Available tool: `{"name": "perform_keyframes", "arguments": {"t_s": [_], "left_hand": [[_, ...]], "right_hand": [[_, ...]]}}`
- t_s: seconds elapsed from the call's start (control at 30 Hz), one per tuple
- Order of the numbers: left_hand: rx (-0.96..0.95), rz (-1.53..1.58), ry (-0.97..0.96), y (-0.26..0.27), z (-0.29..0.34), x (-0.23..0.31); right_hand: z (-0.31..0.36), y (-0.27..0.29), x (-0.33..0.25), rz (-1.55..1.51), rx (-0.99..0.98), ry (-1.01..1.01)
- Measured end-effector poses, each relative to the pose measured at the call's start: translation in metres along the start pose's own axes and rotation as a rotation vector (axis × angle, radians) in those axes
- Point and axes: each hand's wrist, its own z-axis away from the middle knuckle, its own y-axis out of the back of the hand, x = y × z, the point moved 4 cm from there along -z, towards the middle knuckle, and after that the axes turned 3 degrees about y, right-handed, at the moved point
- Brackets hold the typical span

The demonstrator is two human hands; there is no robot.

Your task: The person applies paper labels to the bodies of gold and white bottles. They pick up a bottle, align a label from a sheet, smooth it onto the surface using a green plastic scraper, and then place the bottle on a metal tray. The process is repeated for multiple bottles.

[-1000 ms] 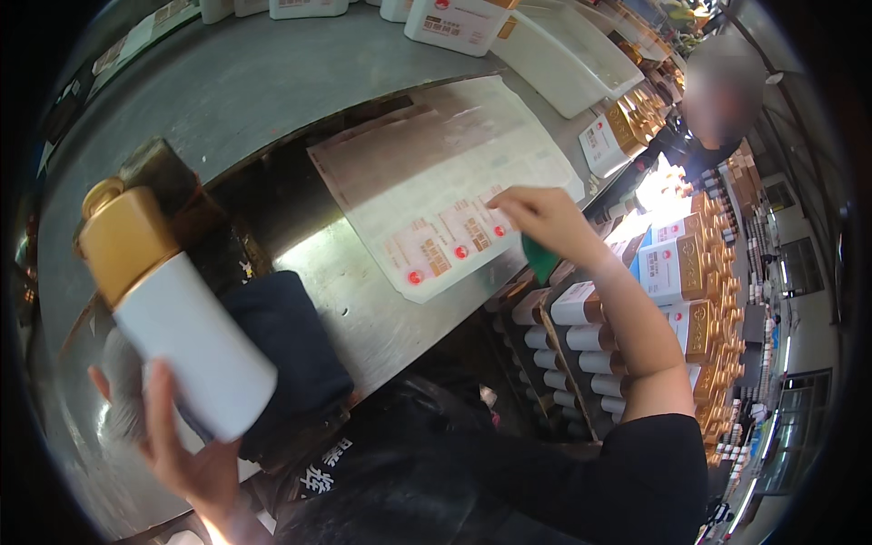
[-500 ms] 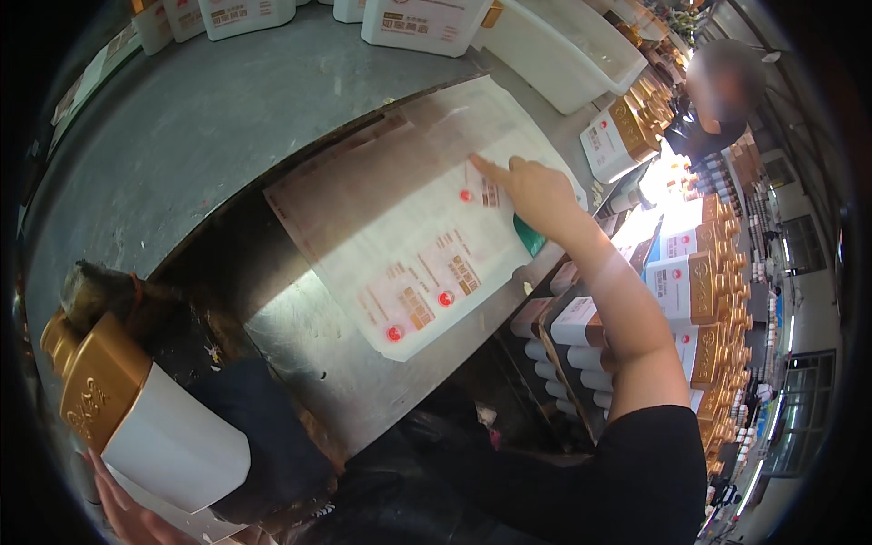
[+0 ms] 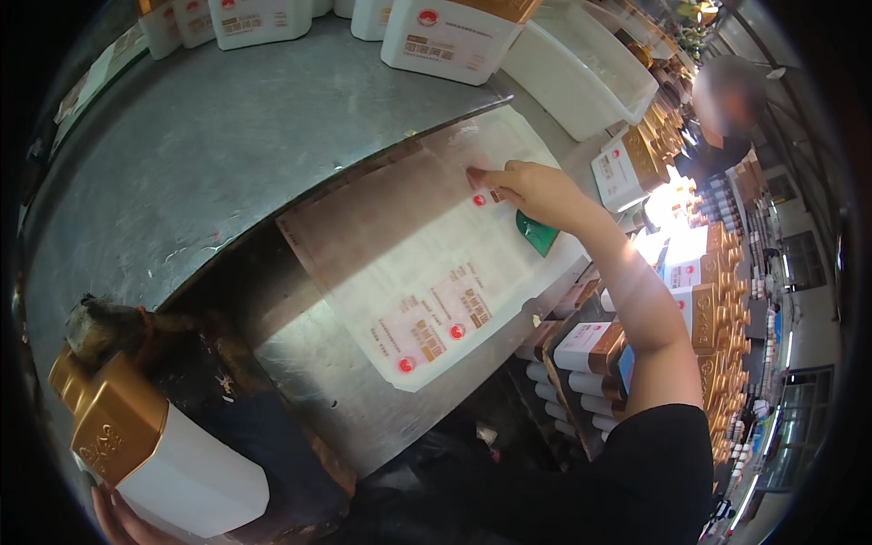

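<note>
My right hand point(image 3: 545, 194) reaches over a translucent sheet of printed decals point(image 3: 363, 272), its index finger bent down onto the brown print beside a red round mark. The thumb is mostly hidden. A flat green scraper point(image 3: 538, 234) sticks out from under the palm, apparently tucked in the other fingers. At lower left, a white bottle with a gold cap point(image 3: 195, 472) lies tilted against a dark cloth-covered support point(image 3: 282, 454). My left hand point(image 3: 127, 522) grips it from the near side; most of those fingers are hidden behind the bottle.
White bottles point(image 3: 450, 41) stand along the far edge of the metal table point(image 3: 182, 154). A white plastic tub point(image 3: 581, 77) sits behind the sheet. Rows of gold-capped bottles point(image 3: 695, 313) fill the right side. Another person point(image 3: 718, 150) is at the far right.
My right index finger has gone from pointing straight to bending down at the print. The view has shifted slightly, and the bottle by my left hand appears a little lower and further right.
</note>
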Motion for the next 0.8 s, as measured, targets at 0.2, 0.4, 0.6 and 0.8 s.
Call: {"name": "perform_keyframes", "arguments": {"t_s": [0.2, 0.4, 0.6, 0.8], "left_hand": [[0.048, 0.213, -0.187, -0.010, 0.001, -0.023], [-0.109, 0.203, -0.979, 0.001, -0.015, 0.014], [-0.113, 0.211, -0.903, 0.007, -0.008, 0.002], [-0.196, 0.037, -0.555, 0.004, 0.000, -0.005]], "right_hand": [[-0.007, 0.003, 0.032, 0.274, 0.022, -0.343], [0.005, 0.007, 0.096, 0.149, 0.169, -0.544], [-0.011, -0.019, 0.163, -0.179, 0.066, -0.560], [0.004, -0.027, 0.188, -0.245, 0.270, -0.454]]}}
